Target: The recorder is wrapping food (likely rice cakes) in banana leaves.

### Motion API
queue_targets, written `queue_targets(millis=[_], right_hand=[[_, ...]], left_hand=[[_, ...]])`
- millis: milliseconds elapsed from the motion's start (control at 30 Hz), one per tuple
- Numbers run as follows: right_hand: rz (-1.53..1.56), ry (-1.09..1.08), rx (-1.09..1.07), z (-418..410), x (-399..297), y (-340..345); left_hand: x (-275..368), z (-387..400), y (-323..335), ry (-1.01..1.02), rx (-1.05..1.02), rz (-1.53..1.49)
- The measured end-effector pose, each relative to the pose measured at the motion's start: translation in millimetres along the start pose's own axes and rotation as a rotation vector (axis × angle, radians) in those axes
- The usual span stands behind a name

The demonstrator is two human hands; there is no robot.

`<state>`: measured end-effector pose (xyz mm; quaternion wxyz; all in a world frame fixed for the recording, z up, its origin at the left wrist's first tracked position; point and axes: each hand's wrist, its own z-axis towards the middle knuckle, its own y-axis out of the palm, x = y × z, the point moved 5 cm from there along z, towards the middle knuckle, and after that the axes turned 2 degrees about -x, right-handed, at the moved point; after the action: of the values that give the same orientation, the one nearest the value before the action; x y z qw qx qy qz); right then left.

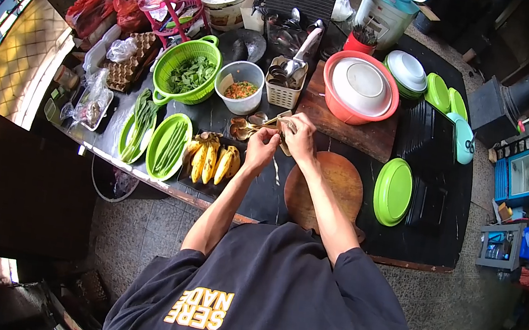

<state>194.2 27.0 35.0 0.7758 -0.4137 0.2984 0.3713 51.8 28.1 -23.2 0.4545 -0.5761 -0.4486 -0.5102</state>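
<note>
Both my hands are close together over the black tabletop, above several metal spoons [240,130]. My left hand [262,149] has its thumb and fingertips pinched together, next to the spoons; what lies between them is too small to tell. My right hand [299,137] is closed around the end of what looks like a bundle of gold-coloured cutlery [278,119], partly hidden by its fingers. Just beyond stand a cream plastic basket [282,95] with cutlery and a plastic tub [237,104] with chopped red and green food. A round wooden board [337,184] lies under my right forearm.
Left of my hands lie bananas [205,159], a green plate of long beans [168,150], a plate of leafy greens [137,123] and a green colander [189,72]. To the right are a red basin [360,88] on a wooden slab [370,141] and an oval green plate [392,192].
</note>
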Motion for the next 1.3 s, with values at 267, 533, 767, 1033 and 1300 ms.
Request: queue_targets(millis=[267, 533, 767, 1033, 1300], right_hand=[[-0.009, -0.040, 0.043, -3, -3, 2], [-0.012, -0.038, 0.101, 8, -1, 2], [0.479, 0.406, 0.201, 3, 50, -1], [0.841, 0.530, -0.029, -14, 44, 15], [0.875, 0.504, -0.195, -11, 32, 19]], left_hand=[[13, 15, 2, 0.011, -0.034, 0.015], [-5, 3, 0, -0.083, -0.012, -0.066], [-3, 1, -7, -0.146, -0.089, -0.483], [-2, 9, 0, -0.053, -0.022, -0.107], [5, 7, -7, 0.028, -0.008, 0.080]])
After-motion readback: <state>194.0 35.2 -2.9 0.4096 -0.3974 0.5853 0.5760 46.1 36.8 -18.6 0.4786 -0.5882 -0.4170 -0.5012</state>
